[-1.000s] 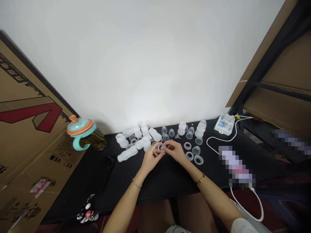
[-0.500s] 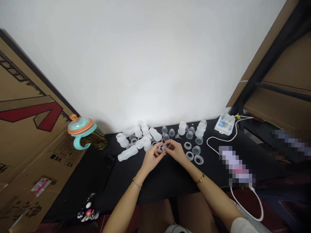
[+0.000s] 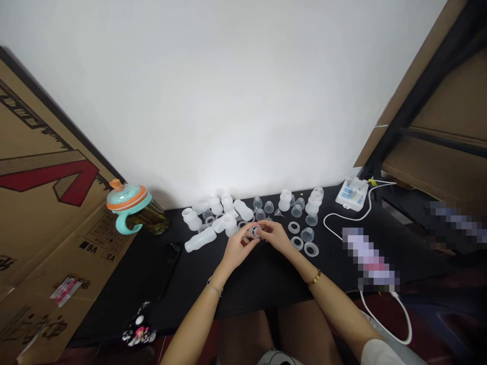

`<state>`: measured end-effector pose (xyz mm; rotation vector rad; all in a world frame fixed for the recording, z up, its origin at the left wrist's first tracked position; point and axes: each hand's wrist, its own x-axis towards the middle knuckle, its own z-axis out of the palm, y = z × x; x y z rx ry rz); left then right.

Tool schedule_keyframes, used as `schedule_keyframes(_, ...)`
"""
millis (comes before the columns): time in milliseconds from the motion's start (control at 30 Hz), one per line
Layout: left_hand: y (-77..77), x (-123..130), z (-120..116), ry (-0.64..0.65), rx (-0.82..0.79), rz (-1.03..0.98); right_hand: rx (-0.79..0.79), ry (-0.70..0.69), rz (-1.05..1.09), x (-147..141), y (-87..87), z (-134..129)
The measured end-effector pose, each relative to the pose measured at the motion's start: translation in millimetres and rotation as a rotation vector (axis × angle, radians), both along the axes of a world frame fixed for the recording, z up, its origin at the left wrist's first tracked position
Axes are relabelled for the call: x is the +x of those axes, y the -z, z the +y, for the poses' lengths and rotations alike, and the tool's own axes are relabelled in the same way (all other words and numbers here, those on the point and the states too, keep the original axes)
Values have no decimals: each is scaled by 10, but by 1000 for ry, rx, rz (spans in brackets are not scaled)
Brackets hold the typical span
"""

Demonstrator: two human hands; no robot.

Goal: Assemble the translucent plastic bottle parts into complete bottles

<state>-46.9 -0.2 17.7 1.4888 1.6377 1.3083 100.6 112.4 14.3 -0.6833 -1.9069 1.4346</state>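
Between my hands is a translucent bottle collar ring (image 3: 253,231), small and partly covered by fingers. My left hand (image 3: 236,247) grips its left side with curled fingers and thumb. At its right side, my right hand (image 3: 274,236) pinches with the fingertips at the ring's opening; whether a teat sits inside cannot be made out. Just beyond my left hand stands a white baby bottle body (image 3: 230,226), and another bottle (image 3: 200,239) lies on its side. To the right of my right hand are loose collar rings (image 3: 297,244) and a clear dome cap (image 3: 307,234).
Several more bottles and caps lie along the white wall. A lidded drink jug (image 3: 131,208) and a dark phone (image 3: 167,268) are on the left. A white case (image 3: 352,194), a white cable (image 3: 367,215) and a blurred-out device (image 3: 369,258) are on the right.
My right fingertips have shifted slightly at the ring's opening. The ring and both hands stay in nearly the same place.
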Motion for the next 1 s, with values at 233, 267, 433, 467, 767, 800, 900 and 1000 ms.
schedule_keyframes(233, 10, -13, 5, 24, 0, 12, -52, -19, 10, -1, 4, 12)
schedule_keyframes(267, 10, -14, 4, 26, -1, 13, -53, -18, 12, -1, -2, 9)
schedule_keyframes(433, 16, -18, 3, 32, 1, 19, -41, -9, 14, 3, -28, -6)
schedule_keyframes(467, 17, -19, 3, 32, 1, 21, -36, -9, 11, 4, -33, -8)
schedule_keyframes(767, 7, -19, -6, 40, -12, 27, -18, 5, 5, 8, -63, -20)
schedule_keyframes(800, 8, -19, -5, 42, -13, 29, -12, 11, 1, 9, -61, -19)
schedule_keyframes(900, 12, -22, 0, 45, -19, 38, -3, 21, -9, 9, -49, -15)
schedule_keyframes(1000, 12, -23, 4, 40, -17, 59, 10, 21, -17, 5, -31, -11)
